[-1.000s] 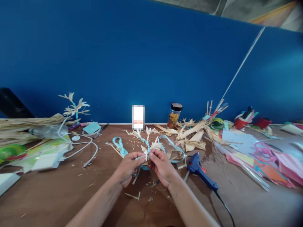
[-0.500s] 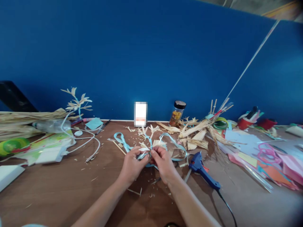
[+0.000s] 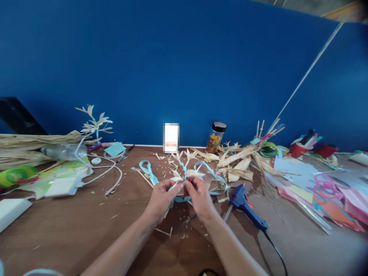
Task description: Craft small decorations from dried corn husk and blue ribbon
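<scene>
My left hand [image 3: 163, 197] is closed, thumb and fingertips pinched on a pale blue ribbon [image 3: 148, 170] that loops out on the table behind it. My right hand [image 3: 199, 196] pinches the lower stem of a husk flower spray [image 3: 184, 168], its cream petals fanning upward and its stem wrapped in light blue. Both hands' fingertips nearly meet at that stem, so the exact grip point is hidden. A second ribbon loop [image 3: 220, 178] lies behind my right hand.
A blue hot glue gun [image 3: 244, 207] lies right of my hands, its cord trailing forward. Behind stand a black-lidded jar [image 3: 216, 137] and dry husks [image 3: 238, 163]. Leftward are white cables [image 3: 115, 172], a plastic bottle [image 3: 63, 152] and another husk spray [image 3: 97, 124]. Pink scissors [image 3: 324, 186] lie rightward.
My left fingertips have moved in closer to the stem and my right fingers. The flower spray has shifted slightly to the right and up.
</scene>
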`<action>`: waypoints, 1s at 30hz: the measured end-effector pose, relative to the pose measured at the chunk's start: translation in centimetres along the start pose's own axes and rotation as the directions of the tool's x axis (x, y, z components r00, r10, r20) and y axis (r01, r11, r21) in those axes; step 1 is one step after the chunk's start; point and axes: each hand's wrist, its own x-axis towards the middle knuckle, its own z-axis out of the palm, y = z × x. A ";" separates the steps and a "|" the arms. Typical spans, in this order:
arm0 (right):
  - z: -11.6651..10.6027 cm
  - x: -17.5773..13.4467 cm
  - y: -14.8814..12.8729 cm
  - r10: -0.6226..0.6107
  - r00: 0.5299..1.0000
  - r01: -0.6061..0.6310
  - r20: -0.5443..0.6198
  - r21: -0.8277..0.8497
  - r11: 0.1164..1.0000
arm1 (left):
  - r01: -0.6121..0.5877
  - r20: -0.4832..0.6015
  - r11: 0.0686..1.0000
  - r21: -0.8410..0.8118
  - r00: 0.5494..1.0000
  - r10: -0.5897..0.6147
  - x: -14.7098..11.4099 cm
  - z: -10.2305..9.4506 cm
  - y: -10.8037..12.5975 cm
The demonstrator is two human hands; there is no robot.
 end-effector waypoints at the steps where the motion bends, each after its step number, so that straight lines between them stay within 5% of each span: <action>1: 0.0 0.0 0.0 -0.010 1.000 0.010 -0.004 -0.010 1.000 | 0.039 0.005 0.999 -0.026 0.999 -0.039 0.1 -0.1 0.0; 4: 0.1 0.0 -0.2 0.002 1.000 -0.002 0.000 0.014 1.000 | 0.124 0.041 0.989 -0.076 0.992 -0.122 0.3 -0.3 0.1; 9: 0.2 0.0 -0.2 0.092 0.994 -0.100 0.063 0.124 0.987 | 0.100 0.038 0.992 -0.071 0.994 -0.098 0.4 -0.6 0.1; 18: 0.3 0.0 0.1 0.149 0.989 -0.144 -0.016 0.179 0.973 | -0.210 0.002 0.943 0.256 0.976 0.217 0.5 -0.4 -0.4; 30: 0.8 -0.1 0.5 0.181 0.984 -0.170 -0.003 0.323 0.931 | -0.358 -0.044 0.743 0.566 0.887 0.460 -0.5 0.4 -1.3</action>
